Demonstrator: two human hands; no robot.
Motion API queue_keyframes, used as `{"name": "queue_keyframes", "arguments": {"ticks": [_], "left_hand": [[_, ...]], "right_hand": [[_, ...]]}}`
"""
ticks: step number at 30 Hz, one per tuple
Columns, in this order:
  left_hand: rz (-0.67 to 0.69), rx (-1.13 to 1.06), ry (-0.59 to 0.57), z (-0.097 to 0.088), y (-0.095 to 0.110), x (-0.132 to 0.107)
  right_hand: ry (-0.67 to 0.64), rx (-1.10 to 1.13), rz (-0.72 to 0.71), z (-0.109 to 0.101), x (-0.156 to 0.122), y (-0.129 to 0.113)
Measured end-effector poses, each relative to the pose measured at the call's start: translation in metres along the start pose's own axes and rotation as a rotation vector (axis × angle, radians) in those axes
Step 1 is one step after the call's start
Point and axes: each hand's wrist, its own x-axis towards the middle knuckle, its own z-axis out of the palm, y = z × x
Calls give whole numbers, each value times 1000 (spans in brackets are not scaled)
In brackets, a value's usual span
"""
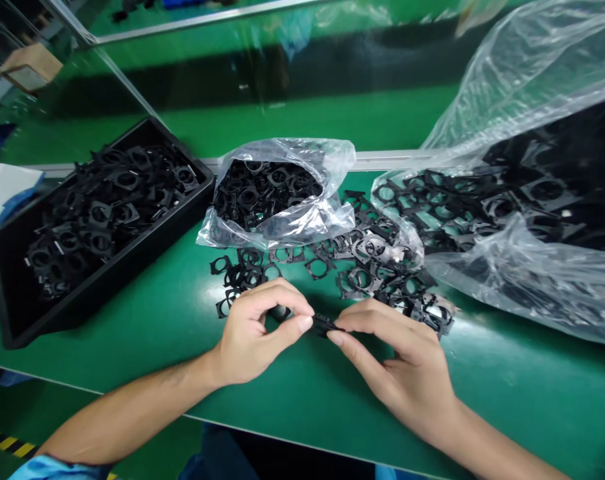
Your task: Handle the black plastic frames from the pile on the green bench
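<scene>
My left hand (255, 333) and my right hand (400, 360) meet over the green table (147, 333), both pinching one small black plastic part (324, 325) between fingertips. The left thumb and forefinger close on its left end, the right fingertips on its right end. Just beyond the hands lies a loose pile of black ring-shaped plastic frames (362, 260) spread on the table.
A black tray (12, 320) filled with the same frames sits at the left. A small clear bag (282, 193) of frames lies in the middle. A large clear bag (522, 200) of frames fills the right. A metal rail (382, 159) runs behind them.
</scene>
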Motion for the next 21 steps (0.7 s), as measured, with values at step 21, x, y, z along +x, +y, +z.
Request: {"name": "queue_keyframes", "arguments": {"ticks": [21], "left_hand": [[295, 287, 16, -1, -3, 6]], "right_hand": [[-22, 130, 201, -5, 4, -2]]}}
